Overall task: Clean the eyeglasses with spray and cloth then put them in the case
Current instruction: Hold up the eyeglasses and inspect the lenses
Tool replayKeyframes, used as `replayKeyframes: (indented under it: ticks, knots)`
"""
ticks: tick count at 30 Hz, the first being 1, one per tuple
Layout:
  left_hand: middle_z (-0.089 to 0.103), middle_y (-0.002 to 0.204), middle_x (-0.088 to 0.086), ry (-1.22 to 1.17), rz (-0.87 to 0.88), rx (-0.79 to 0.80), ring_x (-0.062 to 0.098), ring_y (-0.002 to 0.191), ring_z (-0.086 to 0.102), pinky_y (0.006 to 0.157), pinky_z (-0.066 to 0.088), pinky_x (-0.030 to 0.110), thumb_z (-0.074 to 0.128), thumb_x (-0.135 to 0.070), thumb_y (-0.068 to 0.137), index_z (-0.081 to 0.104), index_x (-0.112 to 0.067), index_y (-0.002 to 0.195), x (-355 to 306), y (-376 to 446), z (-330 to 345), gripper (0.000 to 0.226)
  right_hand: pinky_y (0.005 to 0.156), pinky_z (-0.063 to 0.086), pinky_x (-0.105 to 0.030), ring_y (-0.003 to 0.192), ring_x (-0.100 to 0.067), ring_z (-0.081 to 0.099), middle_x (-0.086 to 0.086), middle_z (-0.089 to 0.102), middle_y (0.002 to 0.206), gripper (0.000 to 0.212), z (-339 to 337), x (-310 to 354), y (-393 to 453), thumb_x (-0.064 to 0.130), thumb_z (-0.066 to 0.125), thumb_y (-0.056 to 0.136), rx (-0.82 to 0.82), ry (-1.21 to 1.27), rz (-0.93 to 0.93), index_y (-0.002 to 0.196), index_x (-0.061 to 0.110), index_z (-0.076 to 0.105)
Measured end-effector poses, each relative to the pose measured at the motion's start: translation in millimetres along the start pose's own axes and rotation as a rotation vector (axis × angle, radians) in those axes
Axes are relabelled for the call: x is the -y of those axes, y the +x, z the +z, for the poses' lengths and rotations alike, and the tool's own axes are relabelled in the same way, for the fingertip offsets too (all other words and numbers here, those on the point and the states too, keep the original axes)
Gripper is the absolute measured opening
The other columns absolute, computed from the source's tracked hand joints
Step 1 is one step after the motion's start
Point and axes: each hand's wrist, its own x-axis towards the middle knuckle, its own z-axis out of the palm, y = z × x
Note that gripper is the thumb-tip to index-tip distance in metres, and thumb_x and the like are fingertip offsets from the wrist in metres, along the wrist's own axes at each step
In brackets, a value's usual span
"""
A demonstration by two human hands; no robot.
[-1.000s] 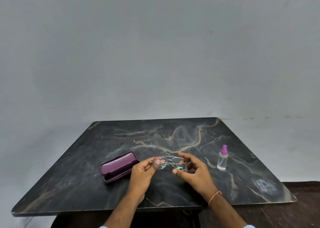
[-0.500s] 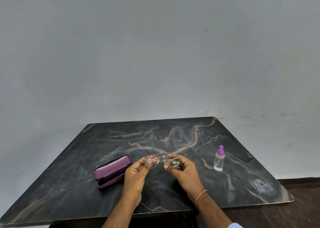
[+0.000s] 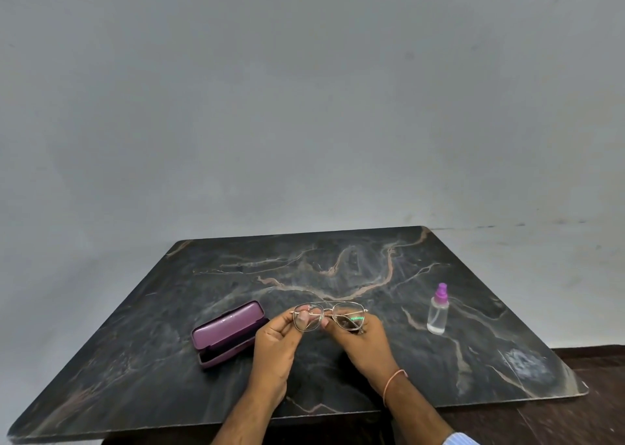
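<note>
Thin metal-framed eyeglasses point(image 3: 329, 316) are held above the dark marble table point(image 3: 338, 268), lenses facing away from me. My left hand point(image 3: 275, 341) pinches the left lens rim. My right hand point(image 3: 362, 341) grips the right side of the frame from below. A purple eyeglass case point(image 3: 225, 333) lies open on the table just left of my left hand. A small clear spray bottle point(image 3: 438, 311) with a purple cap stands upright to the right, apart from my hands. No cloth is visible.
A plain grey wall rises behind the table. The table's front edge runs close below my forearms, and dark floor point(image 3: 602, 410) shows at the lower right. An orange thread band circles my right wrist point(image 3: 392, 380).
Both hands have kept hold of the eyeglasses and turned them so the lenses stand more upright. The view shifted slightly; case and bottle stayed in place.
</note>
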Motion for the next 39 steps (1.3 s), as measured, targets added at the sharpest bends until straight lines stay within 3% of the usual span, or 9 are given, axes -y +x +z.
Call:
replayKeyframes:
  ticks: [6, 9, 13, 21, 24, 27, 30, 33, 39]
  knots:
    - [0.088, 0.111, 0.012, -0.037, 0.001, -0.043, 0.021, 0.109, 0.085, 0.091, 0.064, 0.02, 0.081, -0.032, 0.088, 0.09, -0.02, 0.106, 2, 0, -3, 0.023, 0.092, 0.063, -0.031, 0.098, -0.007, 0.079, 0.013, 0.084, 0.098, 0.022, 1, -1, -4, 0.02, 0.086, 0.09, -0.145, -0.12, -0.002, 0.099, 0.04, 0.085]
    - [0.087, 0.113, 0.013, -0.069, -0.006, -0.065, 0.025, 0.111, 0.084, 0.102, 0.063, 0.032, 0.08, -0.031, 0.089, 0.089, -0.017, 0.106, 3, 1, -5, 0.024, 0.08, 0.062, -0.027, 0.083, -0.008, 0.077, 0.01, 0.083, 0.088, 0.025, -1, -1, -4, 0.017, 0.085, 0.091, -0.221, -0.143, 0.015, 0.099, 0.041, 0.085]
    - [0.087, 0.113, 0.013, -0.091, 0.001, -0.081, 0.025, 0.111, 0.084, 0.104, 0.06, 0.035, 0.078, -0.032, 0.09, 0.09, -0.023, 0.107, 2, 2, -6, 0.023, 0.056, 0.045, -0.018, 0.056, -0.003, 0.048, 0.011, 0.062, 0.062, 0.033, -2, -2, -4, 0.011, 0.08, 0.093, -0.314, -0.201, 0.019, 0.103, 0.042, 0.084]
    - [0.087, 0.113, 0.015, -0.131, 0.042, -0.111, 0.027, 0.109, 0.085, 0.093, 0.064, 0.02, 0.078, -0.03, 0.09, 0.085, -0.014, 0.113, 5, 5, -7, 0.03, 0.073, 0.057, -0.019, 0.081, -0.008, 0.07, 0.026, 0.076, 0.096, 0.04, -4, 6, -6, 0.02, 0.078, 0.097, -0.47, -0.303, -0.041, 0.098, 0.059, 0.074]
    - [0.087, 0.112, 0.014, -0.122, 0.049, -0.112, 0.026, 0.108, 0.085, 0.092, 0.064, 0.019, 0.078, -0.03, 0.091, 0.084, -0.011, 0.116, 6, 4, -8, 0.032, 0.074, 0.057, -0.018, 0.084, -0.005, 0.071, 0.031, 0.075, 0.099, 0.039, -3, 9, -7, 0.022, 0.078, 0.097, -0.483, -0.325, -0.049, 0.098, 0.061, 0.072]
    - [0.087, 0.111, 0.013, -0.12, 0.059, -0.125, 0.025, 0.106, 0.085, 0.092, 0.063, 0.018, 0.078, -0.029, 0.091, 0.084, -0.011, 0.115, 7, 4, -8, 0.031, 0.075, 0.063, -0.032, 0.073, -0.009, 0.07, 0.023, 0.075, 0.092, 0.036, -3, 8, -7, 0.024, 0.079, 0.096, -0.482, -0.299, 0.0, 0.107, 0.057, 0.074]
    - [0.088, 0.11, 0.013, -0.103, 0.073, -0.139, 0.025, 0.106, 0.085, 0.093, 0.063, 0.019, 0.077, -0.029, 0.092, 0.083, -0.009, 0.116, 8, 5, -9, 0.032, 0.07, 0.059, -0.028, 0.063, -0.008, 0.062, 0.014, 0.073, 0.09, 0.053, -4, 7, -8, 0.013, 0.081, 0.091, -0.429, -0.246, -0.014, 0.115, 0.059, 0.069]
    - [0.088, 0.11, 0.011, -0.081, 0.093, -0.169, 0.025, 0.104, 0.085, 0.09, 0.063, 0.018, 0.078, -0.029, 0.092, 0.083, -0.009, 0.117, 10, 6, -10, 0.032, 0.072, 0.053, -0.019, 0.071, -0.012, 0.061, 0.008, 0.07, 0.095, 0.066, -4, 9, -8, 0.006, 0.084, 0.083, -0.305, -0.189, -0.091, 0.125, 0.054, 0.066]
    - [0.087, 0.114, 0.011, -0.072, 0.121, -0.171, 0.025, 0.107, 0.085, 0.09, 0.063, 0.018, 0.077, -0.026, 0.095, 0.086, -0.011, 0.115, 13, 7, -11, 0.026, 0.077, 0.049, -0.018, 0.088, -0.02, 0.059, 0.009, 0.059, 0.107, 0.075, -5, 9, -8, 0.034, 0.095, 0.074, -0.206, -0.203, -0.144, 0.141, 0.045, 0.063]
